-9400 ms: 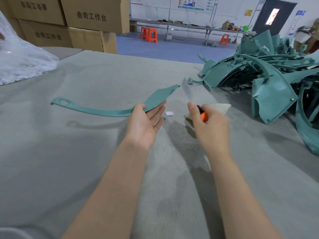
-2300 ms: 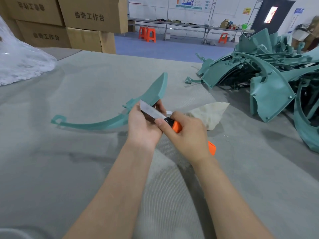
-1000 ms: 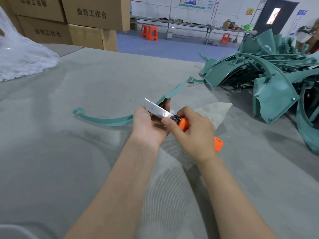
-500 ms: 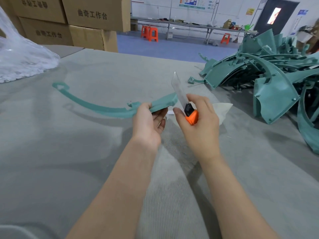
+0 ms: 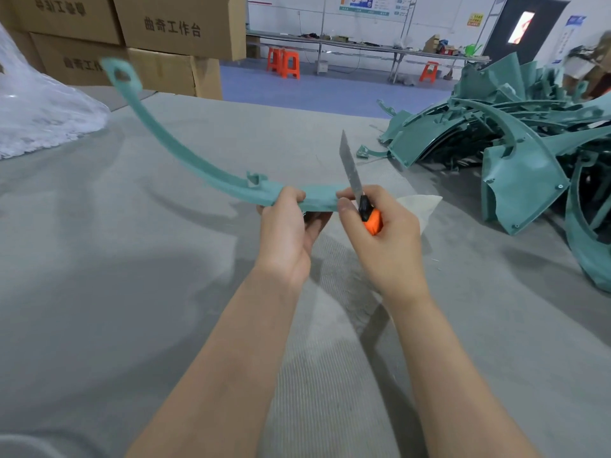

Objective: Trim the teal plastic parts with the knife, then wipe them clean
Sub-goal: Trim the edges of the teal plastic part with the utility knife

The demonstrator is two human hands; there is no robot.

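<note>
Grey fabric table [image 5: 99, 292], boxes [image 5: 185, 31] behind; left hand [image 5: 286, 233] tight round teal strip [image 5: 185, 153], right hand [image 5: 386, 246] round knife [image 5: 353, 176].

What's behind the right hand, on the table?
A pale cloth lies on the grey table behind the right hand; only its pointed right corner shows. The hand and its knife cover the rest.

A brown cardboard box [image 5: 211, 14] stacked at top centre carries the dark print "曲奇工作台" on its front. The lower brown cardboard box [image 5: 49, 61] to its left shows the same print, readable only as "曲奇工" before the looped end of the long curved teal plastic part [image 5: 172, 150] covers it. The top-left cardboard box [image 5: 99, 18] bears print standing upside down. The wall posters [image 5: 367, 3] are too small to read.
</note>
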